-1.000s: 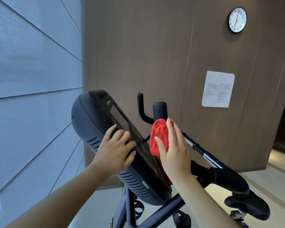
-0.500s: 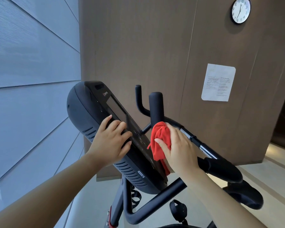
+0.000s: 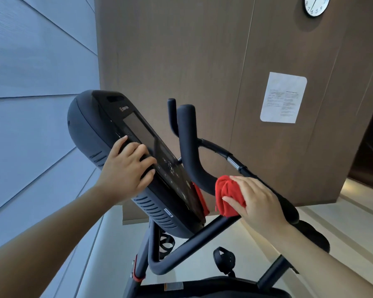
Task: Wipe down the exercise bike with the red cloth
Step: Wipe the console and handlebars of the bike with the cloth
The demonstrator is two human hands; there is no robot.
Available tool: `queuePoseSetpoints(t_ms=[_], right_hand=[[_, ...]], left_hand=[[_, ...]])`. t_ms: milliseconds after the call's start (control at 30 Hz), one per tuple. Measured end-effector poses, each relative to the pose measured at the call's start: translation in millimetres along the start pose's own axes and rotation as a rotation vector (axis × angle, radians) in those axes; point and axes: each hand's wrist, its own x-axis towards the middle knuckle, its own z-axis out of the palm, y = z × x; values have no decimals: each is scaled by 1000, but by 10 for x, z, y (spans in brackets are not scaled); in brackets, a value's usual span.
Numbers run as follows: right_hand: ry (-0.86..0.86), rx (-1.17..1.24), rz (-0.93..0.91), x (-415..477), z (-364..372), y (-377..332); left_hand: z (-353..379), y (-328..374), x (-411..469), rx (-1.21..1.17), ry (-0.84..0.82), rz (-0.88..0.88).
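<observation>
While the right hand [image 3: 261,201] keeps the red cloth [image 3: 228,195] bunched under its palm, fingers [image 3: 242,181] closed over the wad, the cloth sits pressed on the handlebar [image 3: 190,151] where the curved grip meets the lower bar, just right of the console [image 3: 121,134]. Left hand [image 3: 127,168] rests flat on the console's edge w/ fingers spread across the button area, holding nothing, prob. bracing the exercise bike [image 3: 159,214].

Risks, as judged from this:
- Left fingers lie right on the keys; extra pressure could trigger the display or change settings.
- Cloth is balled up, so only a small patch touches the bar; the underside and the upright horn may get missed.
- A loose red edge hangs near the console's lower corner; it could snag there & pull the wad from the grip.
- Hard push on the bar could rock the frame, esp. if the left hand slips.
</observation>
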Motion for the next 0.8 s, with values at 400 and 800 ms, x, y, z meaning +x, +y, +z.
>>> queuePoseSetpoints(t_ms=[400,800], right_hand=[[36,219,-51,202,-76,329],[-40,362,-62,318,30,159]], left_hand=[[87,25,4,33,86,-37],[139,99,10,99,66,-97]])
